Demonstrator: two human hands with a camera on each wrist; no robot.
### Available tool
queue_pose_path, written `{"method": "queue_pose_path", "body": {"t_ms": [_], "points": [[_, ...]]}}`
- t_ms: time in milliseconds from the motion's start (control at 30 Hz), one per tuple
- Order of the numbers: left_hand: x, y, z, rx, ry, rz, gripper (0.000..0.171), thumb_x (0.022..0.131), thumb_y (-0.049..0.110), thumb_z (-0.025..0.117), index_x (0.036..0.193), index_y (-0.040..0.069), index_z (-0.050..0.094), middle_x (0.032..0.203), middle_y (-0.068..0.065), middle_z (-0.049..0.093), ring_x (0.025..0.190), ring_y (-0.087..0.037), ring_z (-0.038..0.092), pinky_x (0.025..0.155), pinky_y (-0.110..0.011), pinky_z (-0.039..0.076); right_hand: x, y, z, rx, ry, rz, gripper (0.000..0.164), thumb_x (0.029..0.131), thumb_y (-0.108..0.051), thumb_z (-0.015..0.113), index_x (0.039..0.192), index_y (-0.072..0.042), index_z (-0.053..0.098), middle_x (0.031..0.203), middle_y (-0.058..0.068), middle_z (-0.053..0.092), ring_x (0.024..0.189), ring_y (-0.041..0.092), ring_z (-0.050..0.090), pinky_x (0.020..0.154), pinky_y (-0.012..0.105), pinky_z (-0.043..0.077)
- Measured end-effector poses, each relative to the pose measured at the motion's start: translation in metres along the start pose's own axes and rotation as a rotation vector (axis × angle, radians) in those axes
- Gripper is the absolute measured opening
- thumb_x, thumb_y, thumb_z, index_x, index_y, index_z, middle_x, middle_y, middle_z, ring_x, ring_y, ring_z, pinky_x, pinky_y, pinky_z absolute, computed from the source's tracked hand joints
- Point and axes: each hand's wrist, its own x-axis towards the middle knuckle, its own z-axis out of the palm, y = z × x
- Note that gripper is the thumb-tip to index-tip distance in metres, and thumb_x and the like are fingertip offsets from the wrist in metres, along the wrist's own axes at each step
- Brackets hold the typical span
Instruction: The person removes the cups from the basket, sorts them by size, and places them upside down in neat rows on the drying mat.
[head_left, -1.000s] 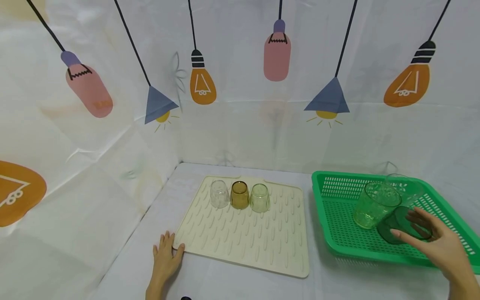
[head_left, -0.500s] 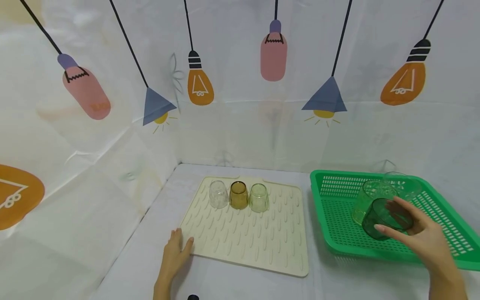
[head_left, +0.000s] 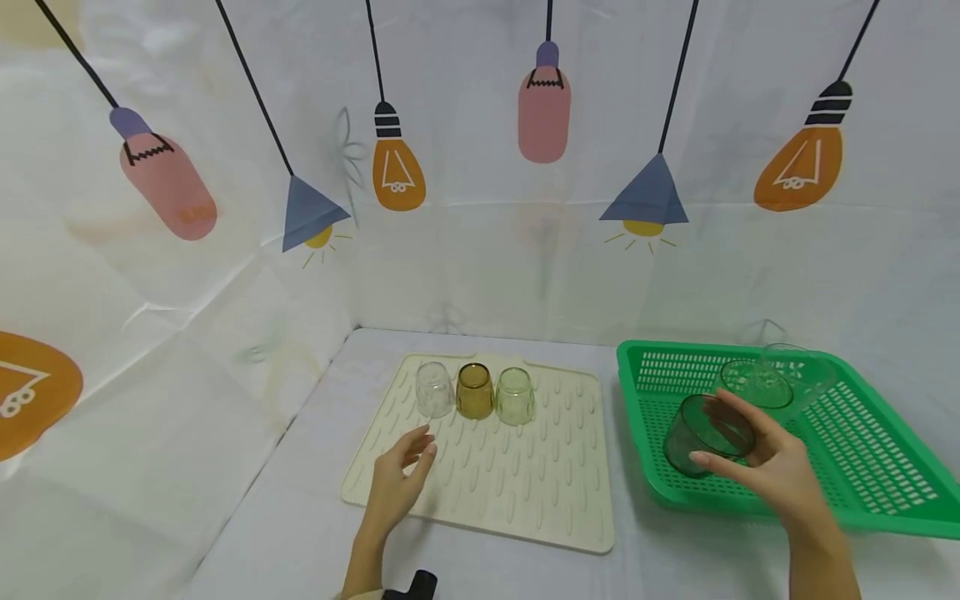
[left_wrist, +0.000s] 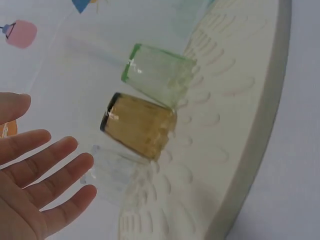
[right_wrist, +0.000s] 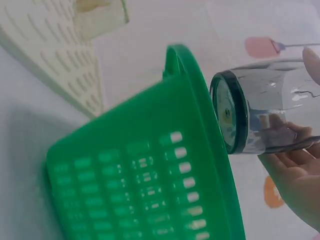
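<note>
My right hand (head_left: 772, 458) grips a dark grey-green drinking glass (head_left: 686, 442), thumb on the near side and fingers around the far side. In the right wrist view this glass (right_wrist: 270, 110) is level with the basket's rim, its thick base toward the basket. My left hand (head_left: 397, 475) hovers over the front left of the cream drying mat (head_left: 525, 492), fingers relaxed and holding nothing. Upright in a row at the mat's back stand a clear glass (head_left: 435, 390), an amber glass (head_left: 475, 392) and a pale green glass (head_left: 515, 397); the left wrist view shows the left hand's fingers (left_wrist: 60, 170) spread beside them.
A green plastic basket (head_left: 637, 417) stands right of the mat. Inside it are a yellow-green glass (head_left: 757, 385) and a large clear glass (head_left: 813, 375), partly behind my right hand. A white sheet printed with lamps (head_left: 480, 275) rises behind the table.
My right hand has taken hold of the dark glass, lifted it and carried it left toward the basket's left side. My left hand has come off the mat's corner and moved right, over the mat.
</note>
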Motion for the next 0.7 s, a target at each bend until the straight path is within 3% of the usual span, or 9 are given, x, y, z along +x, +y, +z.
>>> {"method": "queue_pose_path", "body": {"t_ms": [200,467,700], "points": [[0.01,0.024,0.018,-0.129,-0.066,0.041,0.031,0.091,0.007,0.06,0.12,-0.004,0.059,0.106,-0.015,0.067,0.097,-0.027,0.066,0.083,-0.034,0.054,0.011,0.004,0.018,0.029,-0.072,-0.056,0.08,0.067,0.033,0.06,0.139,0.01,0.034,0.133,0.002,0.055,0.12,0.009,0.053,0.095,0.021,0.044],[0.017,0.05,0.041,-0.235,-0.158,0.037,0.03,0.09,0.003,0.06,0.12,-0.003,0.058,0.108,-0.013,0.067,0.098,-0.028,0.065,0.086,-0.037,0.053,0.02,0.013,0.041,0.041,-0.129,-0.127,0.081,0.064,0.032,0.063,0.138,0.012,0.035,0.134,0.008,0.054,0.121,0.011,0.053,0.099,0.02,0.041],[0.021,0.092,0.043,-0.281,-0.252,0.118,0.031,0.09,-0.004,0.056,0.119,-0.013,0.055,0.107,-0.024,0.065,0.099,-0.039,0.063,0.085,-0.042,0.053,0.026,0.019,0.055,-0.003,-0.193,-0.105,0.081,0.067,0.026,0.067,0.139,0.011,0.033,0.134,0.003,0.052,0.122,0.009,0.051,0.1,0.021,0.041]]}}
